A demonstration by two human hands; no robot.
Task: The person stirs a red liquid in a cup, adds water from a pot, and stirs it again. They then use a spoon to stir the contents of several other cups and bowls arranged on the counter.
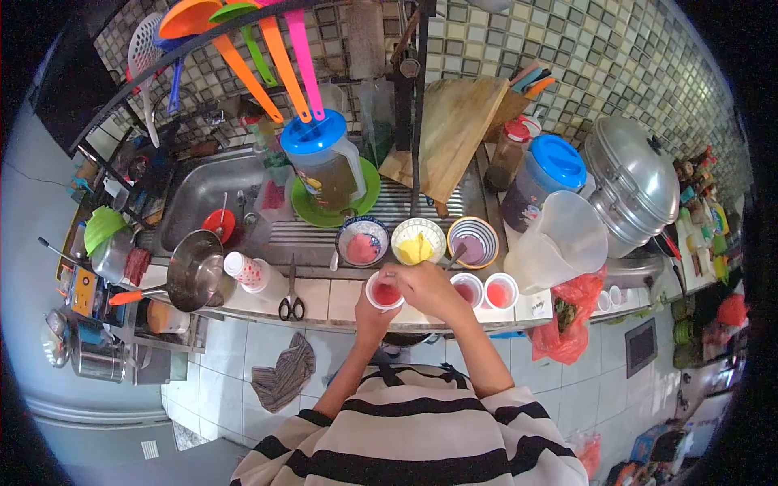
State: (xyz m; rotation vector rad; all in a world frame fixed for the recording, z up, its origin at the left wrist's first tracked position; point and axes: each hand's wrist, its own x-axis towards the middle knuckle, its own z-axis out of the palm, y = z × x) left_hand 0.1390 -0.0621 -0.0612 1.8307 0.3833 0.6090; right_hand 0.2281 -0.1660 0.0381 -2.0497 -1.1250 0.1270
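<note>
My left hand (373,322) is wrapped round a white cup (385,293) with red contents, held at the counter's front edge. Over its rim, my right hand (428,289) has its fingers pinched together; whatever they grip is hidden. Two more white cups, one with dark pink contents (465,290) and one with red (501,292), stand to the right. Behind my hands sit a blue-and-white bowl (362,243) with pink contents, a white bowl (416,241) with yellow, and a striped bowl (474,243) with purple. A spoon handle leans out of the striped bowl.
Scissors (292,301), stacked cups (253,274) and a saucepan (199,271) lie left. A blue-lidded jug (320,162) stands on a green plate by the sink (182,190). Right are a clear pitcher (559,243), a red bag (571,324) and a steamer pot (632,178).
</note>
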